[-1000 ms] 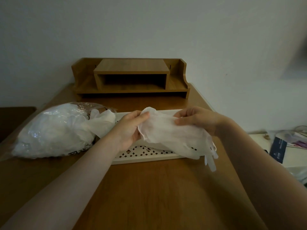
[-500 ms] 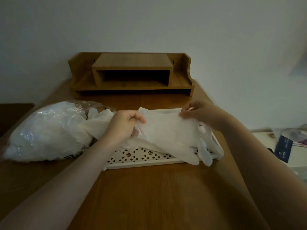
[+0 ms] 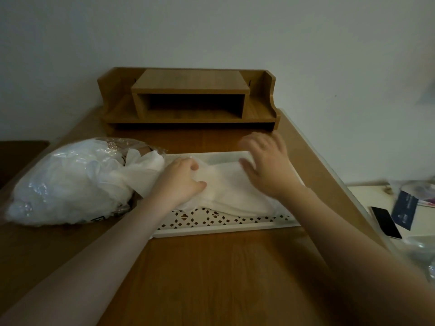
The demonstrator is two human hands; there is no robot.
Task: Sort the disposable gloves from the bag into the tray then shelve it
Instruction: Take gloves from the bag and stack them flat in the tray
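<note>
Clear crinkly plastic makes up the bag, which lies at the left of the desk, stuffed with white gloves, its open mouth turned toward the tray and a loose glove spilling out there. It looks light and shapeless, likely to sag and shed its load if lifted by the bottom, so the mouth seems the place to hold it. Next along, the left hand rests on the gloves already lying in the white tray, fingers curled and pinching the thin film at its left end. That pile is soft, floppy and nearly weightless, probably a little slippery and prone to springing back up (hence the pressing, I would guess); a flat palm or a pinch at the cuff end should manage it better than a grab in the middle. To the right, the right hand is spread wide, fingers straight, over the pile's right end; it is blurred, and whether it touches the pile cannot be told. The tray itself is stiff perforated plastic, best carried by its two short ends when it goes to the wooden shelf behind. Most gloves appear to be in the bag.
</note>
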